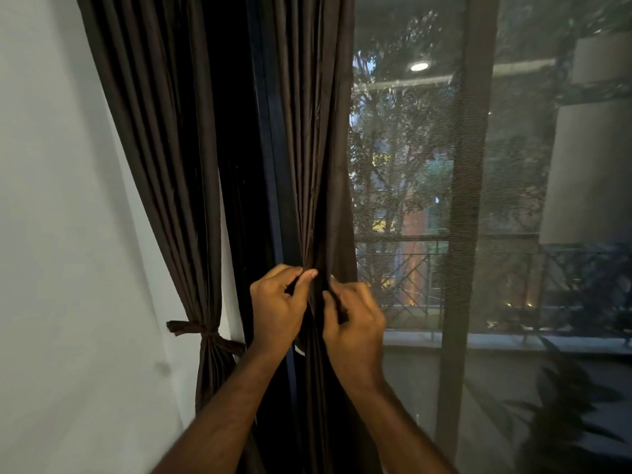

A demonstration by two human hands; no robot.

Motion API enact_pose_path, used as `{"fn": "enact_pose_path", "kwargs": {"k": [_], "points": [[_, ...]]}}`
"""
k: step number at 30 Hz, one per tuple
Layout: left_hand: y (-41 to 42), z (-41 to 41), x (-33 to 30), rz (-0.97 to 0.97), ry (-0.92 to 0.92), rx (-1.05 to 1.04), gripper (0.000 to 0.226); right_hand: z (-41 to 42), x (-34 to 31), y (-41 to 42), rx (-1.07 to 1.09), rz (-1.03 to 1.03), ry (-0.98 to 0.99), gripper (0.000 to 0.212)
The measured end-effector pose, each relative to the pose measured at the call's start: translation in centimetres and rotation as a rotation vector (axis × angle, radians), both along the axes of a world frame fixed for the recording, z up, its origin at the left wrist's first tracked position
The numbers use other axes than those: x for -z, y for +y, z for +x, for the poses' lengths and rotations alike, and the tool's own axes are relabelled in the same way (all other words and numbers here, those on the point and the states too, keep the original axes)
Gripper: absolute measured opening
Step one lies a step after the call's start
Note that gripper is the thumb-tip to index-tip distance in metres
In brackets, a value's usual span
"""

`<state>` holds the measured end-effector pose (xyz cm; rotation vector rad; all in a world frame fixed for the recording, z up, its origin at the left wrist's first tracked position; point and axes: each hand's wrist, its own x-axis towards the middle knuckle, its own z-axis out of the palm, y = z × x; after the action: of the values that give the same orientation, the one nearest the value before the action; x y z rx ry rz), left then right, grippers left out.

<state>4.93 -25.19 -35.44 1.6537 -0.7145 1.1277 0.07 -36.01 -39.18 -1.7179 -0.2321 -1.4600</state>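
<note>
**Hands bunch the brown curtain by the window**

We hold the hanging curtain with both hands, close together, where its folds draw in. Our left hand curls fingers and thumb round a pleat on the panel's left side. Our right hand grips the folds just beside it, fingertips tucked into the cloth. The panel drops straight between our wrists and hangs against the left edge of the window.

To our left a second, tied curtain is cinched low by a knotted tie and slants along the white wall. To the right of our hands a fine mesh screen covers the opening, crossed by a dark upright post. Through the mesh we see leaves of a plant low on the right, then a balcony railing, and trees well beyond it.
</note>
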Motion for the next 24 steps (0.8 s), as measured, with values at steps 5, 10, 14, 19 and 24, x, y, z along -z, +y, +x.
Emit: {"fn": "enact_pose_path", "kwargs": {"k": [5, 10, 14, 19, 24], "points": [[0.0, -0.8, 0.2, -0.011, 0.012, 0.055, 0.017, 0.6, 0.2, 1.2, 0.038, -0.062, -0.023, 0.013], [0.4, -1.2, -0.2, -0.001, 0.043, 0.103, 0.03, 1.2, 0.7, 1.5, 0.029, -0.173, 0.009, 0.025], [0.5, -1.4, -1.0, 0.007, 0.056, 0.135, 0.039, 1.1, 0.9, 1.7, 0.061, -0.28, 0.038, 0.034], [0.6, -1.0, -1.7, 0.059, 0.074, 0.1, 0.03, 1.3, 0.9, 1.7, 0.067, -0.292, 0.124, 0.031], [1.3, -0.7, -1.8, 0.09, 0.095, 0.121, 0.023, 0.8, 0.5, 0.8, -0.038, -0.378, 0.096, 0.031]]}}
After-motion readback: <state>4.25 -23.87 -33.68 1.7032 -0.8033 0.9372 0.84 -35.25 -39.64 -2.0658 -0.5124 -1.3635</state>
